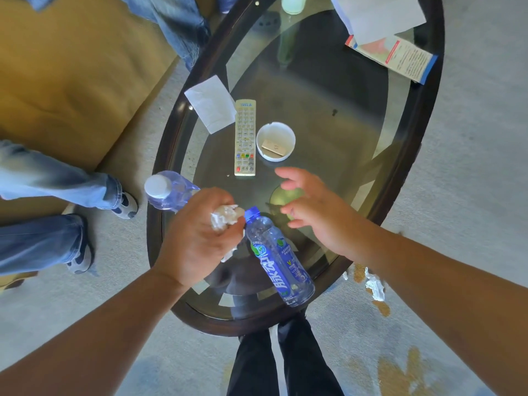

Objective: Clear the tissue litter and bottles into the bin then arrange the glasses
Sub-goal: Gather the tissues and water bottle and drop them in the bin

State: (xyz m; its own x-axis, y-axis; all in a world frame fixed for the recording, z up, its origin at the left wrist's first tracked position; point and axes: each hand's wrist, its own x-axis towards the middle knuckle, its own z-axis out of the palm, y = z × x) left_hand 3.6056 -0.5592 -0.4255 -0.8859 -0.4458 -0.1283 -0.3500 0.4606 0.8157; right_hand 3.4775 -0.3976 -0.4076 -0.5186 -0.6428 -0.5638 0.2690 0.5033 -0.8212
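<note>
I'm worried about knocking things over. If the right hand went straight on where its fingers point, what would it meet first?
Most likely the white ashtray, just ahead of the open right hand; the remote lies beside it. The hand's height above the glass table is unclear, so it might pass over.

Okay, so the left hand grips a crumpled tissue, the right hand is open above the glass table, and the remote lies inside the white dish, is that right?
Not quite. The remote lies on the glass beside the white dish, not inside it, as the head view shows. The rest holds: the left hand grips the crumpled tissue, and the right hand is open above the glass table.
</note>
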